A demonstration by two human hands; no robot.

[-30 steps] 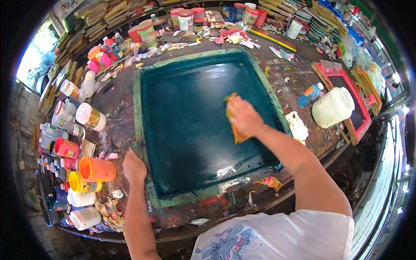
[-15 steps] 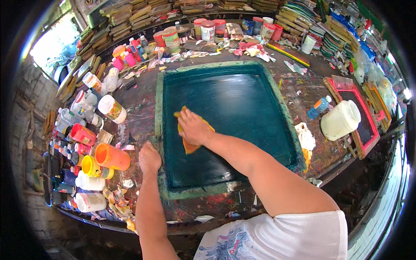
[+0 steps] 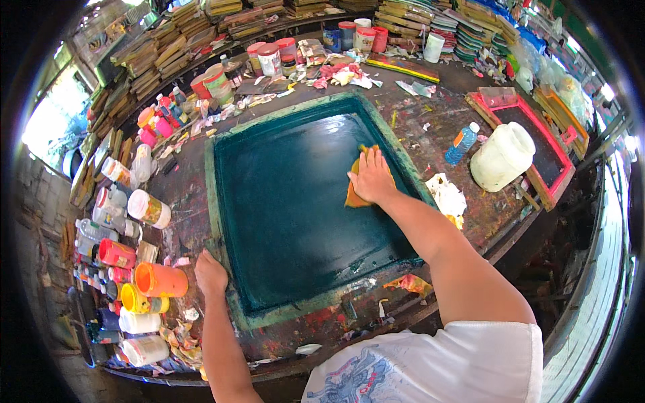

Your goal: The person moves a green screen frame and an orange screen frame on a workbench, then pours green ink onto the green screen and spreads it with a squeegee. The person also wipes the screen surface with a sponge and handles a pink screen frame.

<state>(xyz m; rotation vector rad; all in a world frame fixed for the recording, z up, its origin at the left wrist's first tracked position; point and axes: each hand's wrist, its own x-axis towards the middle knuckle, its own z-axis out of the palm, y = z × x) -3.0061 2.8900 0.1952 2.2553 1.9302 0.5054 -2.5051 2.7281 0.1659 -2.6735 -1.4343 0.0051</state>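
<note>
A large screen-printing frame (image 3: 216,195) with pale green edges lies on the worktable, its dark blue-green mesh (image 3: 289,195) shiny and wet-looking. My right hand (image 3: 373,178) presses an orange-yellow cloth (image 3: 355,195) against the mesh, toward its right side. The fingers lie stretched over the cloth, whose edges show beyond the hand. My left hand (image 3: 212,274) is closed at the frame's left edge, near its lower corner; the fingertips are partly hidden. Around that hand stand an orange tub (image 3: 161,280) and other paint containers.
Paint tubs and bottles crowd the table's left side. At right stand a blue bottle (image 3: 462,144), a white jug (image 3: 502,156) and a pink-edged frame (image 3: 561,181). Crumpled paper (image 3: 445,195) lies against the large frame's right edge. Stacked wooden frames (image 3: 161,57) line the back.
My right hand has swept the cloth from the left part of the mesh to its right part. My left hand stays at the frame's edge. The whole view has shifted and tilted.
</note>
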